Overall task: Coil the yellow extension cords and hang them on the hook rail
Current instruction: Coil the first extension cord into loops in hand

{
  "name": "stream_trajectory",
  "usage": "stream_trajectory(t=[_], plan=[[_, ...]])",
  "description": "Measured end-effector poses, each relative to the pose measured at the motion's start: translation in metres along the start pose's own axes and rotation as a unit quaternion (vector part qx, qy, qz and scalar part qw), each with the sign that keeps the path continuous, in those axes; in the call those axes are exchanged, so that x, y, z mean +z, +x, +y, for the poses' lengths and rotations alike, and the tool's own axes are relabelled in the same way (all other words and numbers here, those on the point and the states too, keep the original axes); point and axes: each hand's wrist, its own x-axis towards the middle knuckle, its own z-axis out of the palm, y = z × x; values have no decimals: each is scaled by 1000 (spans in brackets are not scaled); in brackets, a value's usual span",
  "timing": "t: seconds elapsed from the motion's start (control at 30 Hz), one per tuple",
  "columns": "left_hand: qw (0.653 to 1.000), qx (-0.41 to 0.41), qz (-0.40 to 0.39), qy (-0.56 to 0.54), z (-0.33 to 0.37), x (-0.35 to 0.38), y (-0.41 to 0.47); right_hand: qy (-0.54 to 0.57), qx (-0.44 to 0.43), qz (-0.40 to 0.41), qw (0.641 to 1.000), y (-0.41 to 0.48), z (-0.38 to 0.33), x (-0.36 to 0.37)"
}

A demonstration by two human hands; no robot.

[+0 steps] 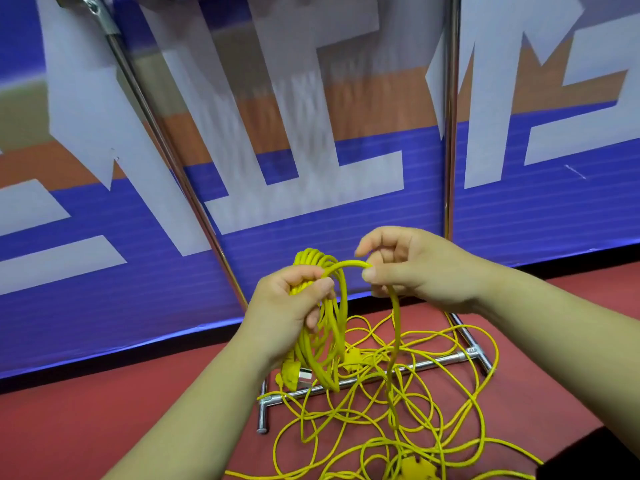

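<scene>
My left hand [291, 306] grips a bundle of coiled loops of yellow extension cord [329, 341] that hang down from my fist. A yellow plug [294, 374] dangles at the bottom of the coil. My right hand [408, 265] pinches the free run of the same cord between thumb and fingers, arching it toward the coil. From there the cord drops to a loose tangle of yellow cord [415, 420] on the red floor. A yellow socket end [415, 467] lies in the tangle near the bottom edge.
A chrome rack stands in front of me: two upright poles [449, 133] and a floor base bar [398, 370] with feet, partly under the tangle. Behind it is a blue, white and orange banner wall [104, 271]. Red floor [86, 427] spreads to the left.
</scene>
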Motion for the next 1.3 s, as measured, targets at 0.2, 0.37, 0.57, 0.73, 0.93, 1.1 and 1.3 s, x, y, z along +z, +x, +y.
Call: stream_trajectory(t=[0.2, 0.37, 0.57, 0.73, 0.93, 1.1, 1.3], plan=[[995, 62, 81, -9, 27, -15, 4, -103, 36, -73, 991, 0, 33, 9], [984, 82, 151, -51, 37, -44, 8, -122, 72, -40, 989, 4, 62, 13], [977, 71, 189, -74, 34, -76, 9, -107, 71, 22, 992, 14, 75, 18], [986, -8, 151, -65, 13, -103, 12, 0, -8, 183, 983, 29, 37, 22], [978, -70, 195, -23, -25, -114, 9, -206, -86, 209, 952, 19, 9, 19], [984, -73, 161, -22, -32, -109, 5, -404, -60, 31, 912, 13, -2, 26], [991, -51, 122, 13, -19, -93, 3, -364, -39, -110, 924, 2, -29, 31]])
